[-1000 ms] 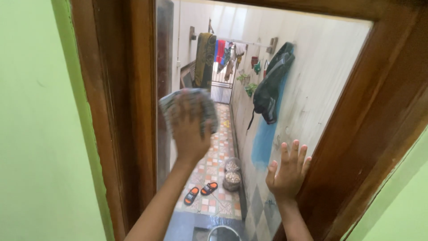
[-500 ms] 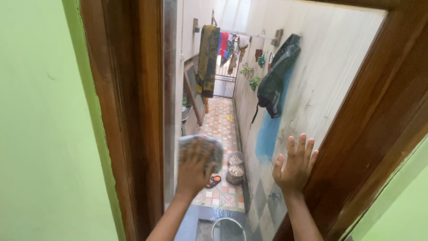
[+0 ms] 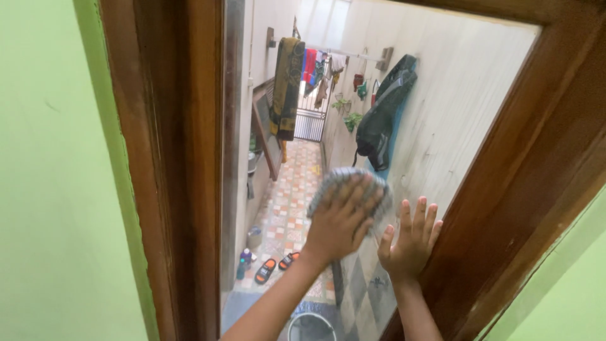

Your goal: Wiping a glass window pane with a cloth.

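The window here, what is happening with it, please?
A person is wiping the glass pane of a window set in a brown wooden frame. The left hand presses a grey cloth flat against the glass, near the middle of the pane. The right hand rests open on the glass beside it, close to the right side of the frame, fingers spread. Through the glass a tiled passage with hanging laundry shows.

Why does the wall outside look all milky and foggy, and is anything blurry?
Head view: the window glass has a hazy, streaky film on its right half that washes out the pale wall behind; bright daylight outside, dimmer wooden frame. The left hand pressing the grey cloth looks slightly soft, the right hand sharper.
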